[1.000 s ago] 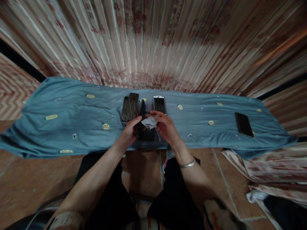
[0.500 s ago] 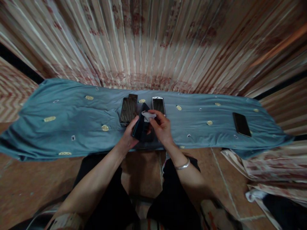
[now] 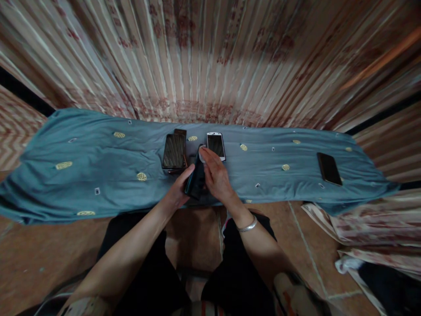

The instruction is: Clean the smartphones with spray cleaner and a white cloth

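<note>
My left hand (image 3: 176, 193) grips a dark phone (image 3: 195, 180) tilted up on its edge above the near rim of the blue cloth (image 3: 98, 166). My right hand (image 3: 215, 177) presses a small white wipe (image 3: 201, 156) against the phone's upper end, with the fingers laid flat over its face. Just beyond lie a stack of two dark phones (image 3: 173, 151) on the left and a white-framed phone (image 3: 216, 145) on the right, both flat on the cloth.
Another black phone (image 3: 329, 168) lies alone far right on the cloth. A pleated patterned curtain (image 3: 210, 61) hangs behind. Folded patterned fabric (image 3: 371, 232) lies on the tiled floor at the right. My knees in black trousers are below.
The phone has turned more upright in my left hand. My right hand slid the wipe up to its top end and flattened over it.
</note>
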The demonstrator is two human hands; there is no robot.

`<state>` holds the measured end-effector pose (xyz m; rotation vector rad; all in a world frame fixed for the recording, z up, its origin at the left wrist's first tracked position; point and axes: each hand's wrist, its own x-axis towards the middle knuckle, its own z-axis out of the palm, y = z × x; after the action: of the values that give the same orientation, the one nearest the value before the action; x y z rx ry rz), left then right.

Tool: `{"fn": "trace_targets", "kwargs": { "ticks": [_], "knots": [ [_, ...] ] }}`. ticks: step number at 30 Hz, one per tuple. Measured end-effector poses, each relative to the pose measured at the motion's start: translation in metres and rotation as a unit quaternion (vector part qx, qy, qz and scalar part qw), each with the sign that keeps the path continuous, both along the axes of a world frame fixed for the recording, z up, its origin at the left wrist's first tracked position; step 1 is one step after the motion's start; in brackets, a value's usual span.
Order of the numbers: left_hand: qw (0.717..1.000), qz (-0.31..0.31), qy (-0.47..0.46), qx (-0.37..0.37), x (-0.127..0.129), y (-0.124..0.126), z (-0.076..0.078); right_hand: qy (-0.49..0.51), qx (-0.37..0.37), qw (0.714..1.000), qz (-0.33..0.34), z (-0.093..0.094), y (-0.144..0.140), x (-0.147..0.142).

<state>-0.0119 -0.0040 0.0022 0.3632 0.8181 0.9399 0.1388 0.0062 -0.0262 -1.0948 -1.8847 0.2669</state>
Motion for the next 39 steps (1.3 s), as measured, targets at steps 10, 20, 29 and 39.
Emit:
{"fn": "trace_targets", "kwargs": {
  "ticks": [10, 20, 29, 39],
  "knots": [
    [0.999, 0.028, 0.012, 0.029, -0.002, 0.004, 0.001, 0.010, -0.016, 0.999, 0.030, 0.003, -0.008, -0.006],
    [0.998, -0.031, 0.031, 0.047, -0.005, -0.003, -0.003, 0.031, -0.049, 0.998, -0.025, -0.011, 0.006, 0.009],
    [0.998, -0.030, 0.038, 0.027, -0.003, -0.005, 0.002, 0.033, -0.042, 0.998, -0.019, -0.011, 0.007, 0.008],
    [0.997, -0.006, 0.012, 0.070, -0.010, -0.002, 0.005, 0.036, -0.071, 0.996, -0.035, -0.024, 0.013, 0.010]
  ]
}}
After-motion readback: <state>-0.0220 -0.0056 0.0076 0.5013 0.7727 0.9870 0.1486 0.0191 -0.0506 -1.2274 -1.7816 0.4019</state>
